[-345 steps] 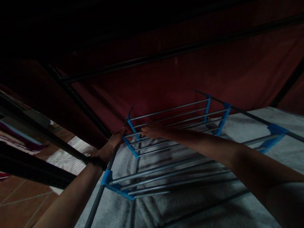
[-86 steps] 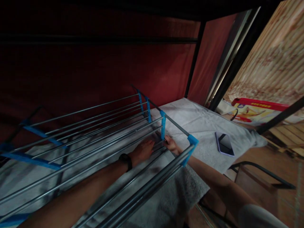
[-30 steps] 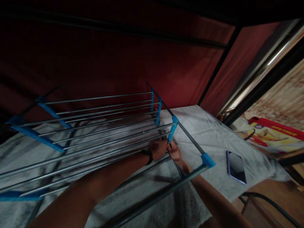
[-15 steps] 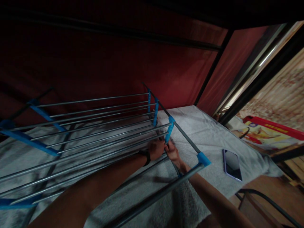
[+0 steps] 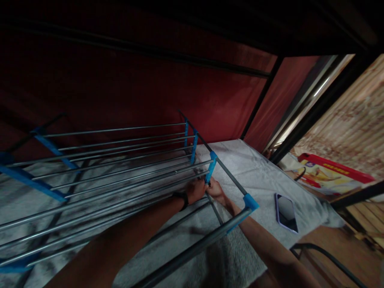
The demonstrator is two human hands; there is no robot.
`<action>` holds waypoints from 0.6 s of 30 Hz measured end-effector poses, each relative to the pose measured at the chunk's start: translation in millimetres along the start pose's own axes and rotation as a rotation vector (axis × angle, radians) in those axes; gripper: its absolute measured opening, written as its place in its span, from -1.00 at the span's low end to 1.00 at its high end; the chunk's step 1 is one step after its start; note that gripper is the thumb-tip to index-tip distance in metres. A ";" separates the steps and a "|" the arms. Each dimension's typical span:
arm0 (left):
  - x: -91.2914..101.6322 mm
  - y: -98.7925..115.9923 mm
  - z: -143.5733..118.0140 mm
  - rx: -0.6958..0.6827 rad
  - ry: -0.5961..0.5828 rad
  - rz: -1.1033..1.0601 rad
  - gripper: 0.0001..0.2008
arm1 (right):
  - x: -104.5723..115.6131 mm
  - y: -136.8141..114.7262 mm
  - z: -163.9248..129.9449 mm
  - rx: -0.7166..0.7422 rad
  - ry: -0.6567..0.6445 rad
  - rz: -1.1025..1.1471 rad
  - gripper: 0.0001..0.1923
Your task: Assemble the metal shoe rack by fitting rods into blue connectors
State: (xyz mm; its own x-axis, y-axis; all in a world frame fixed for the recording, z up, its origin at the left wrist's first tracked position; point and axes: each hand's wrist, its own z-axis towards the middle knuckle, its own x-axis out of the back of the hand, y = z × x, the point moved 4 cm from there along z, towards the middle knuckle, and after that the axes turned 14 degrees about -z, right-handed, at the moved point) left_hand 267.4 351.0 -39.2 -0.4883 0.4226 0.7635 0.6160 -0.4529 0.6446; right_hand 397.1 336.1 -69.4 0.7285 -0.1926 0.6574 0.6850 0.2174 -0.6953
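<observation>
Lying on a white towel-covered surface [image 5: 258, 168], grey metal rod rack with blue plastic connectors [image 5: 120, 168]. Left hand [image 5: 195, 189] and right hand [image 5: 216, 189] meeting at blue connector [image 5: 211, 170], both grips curling around rods there. Resting nearby, purple-edged phone [image 5: 286, 213].

We see a very dim frame, with the top edge nearly black. Light enters from the right, where the wall [image 5: 357, 120] looks bright and washed out. The rack [image 5: 120, 168] rods catch faint glints and cast dark stripes on the pale towel [image 5: 258, 172]. Both forearms are underexposed. The phone [image 5: 286, 213] screen shows slight glare, we think. Edges bow and smear; the right side is soft with blur.
</observation>
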 end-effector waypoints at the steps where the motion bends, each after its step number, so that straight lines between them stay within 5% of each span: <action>1: 0.6 0.3 0.7 -0.001 -0.004 -0.001 -0.73 | -0.8 0.8 1.7 -0.005 0.002 0.002 -0.68; 18: 16.7 2.0 7.0 -0.070 -0.050 -0.094 -0.80 | -4.3 8.1 8.9 -0.051 -0.067 0.104 -0.96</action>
State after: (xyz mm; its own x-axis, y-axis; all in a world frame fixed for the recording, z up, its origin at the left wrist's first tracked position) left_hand 264.8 362.6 -25.4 -0.5091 0.5036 0.6980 0.5237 -0.4623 0.7156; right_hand 399.4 347.2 -75.3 0.7947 -0.1068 0.5976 0.6064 0.1838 -0.7736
